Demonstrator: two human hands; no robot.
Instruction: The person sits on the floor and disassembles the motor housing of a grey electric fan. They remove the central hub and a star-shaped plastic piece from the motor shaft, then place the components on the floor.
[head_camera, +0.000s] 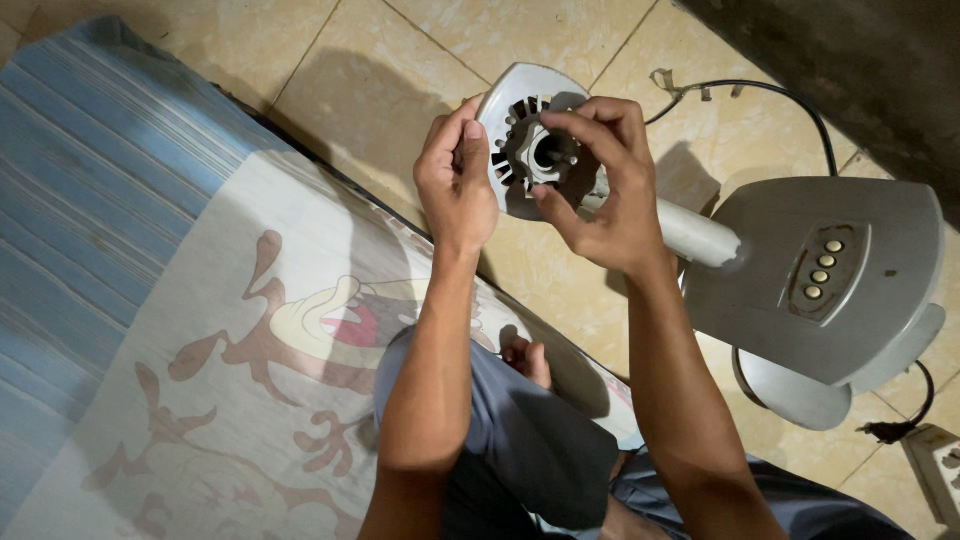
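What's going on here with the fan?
A person sits on a patterned mat over a tiled floor, working on a grey stand fan lying on its side. The left hand steadies the rim of the fan's motor housing, and the right hand has its fingers at the hub around the bare shaft. The fan's base, with its row of buttons, lies to the right, and its cord trails across the floor.
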